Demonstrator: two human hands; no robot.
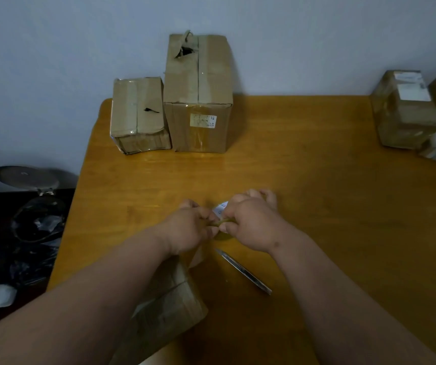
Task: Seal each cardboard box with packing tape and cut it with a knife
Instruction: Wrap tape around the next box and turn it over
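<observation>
1. 2 bare hands meet at the middle of the honey-coloured wooden table [316, 164]; going left to right, first comes the dark clutter on the floor at 9 o'clock, a round grey lid-like disc [26, 176] over black plastic bags [36, 227].
2. On the table at 11 o'clock stands a small brown cardboard box [137, 114] with a dark slit in its top, touching a taller brown cardboard box [198, 93] at 12 o'clock whose top is torn open at the far end. Both look to need sealing.
3. Near 6 o'clock a low brown cardboard box [169, 306] lies partly under the left forearm, the closest one to work on.
4. The left hand [187, 230] and right hand [251, 222] are together, both curled and pinching a yellowish roll of packing tape [222, 222], apparently picking at its free end. A white printed scrap [220, 208] shows between the fingers.
5. A slim silver metal knife [243, 271] lies just below the right wrist at 5 o'clock, blade pointing toward the hands.
6. At 2 o'clock sit several tape-wrapped brown parcels [406, 111].
7. Risks, as I judge them: the tape end could split or re-stick while being peeled, and the right forearm sweeping back could brush the bare blade.
</observation>
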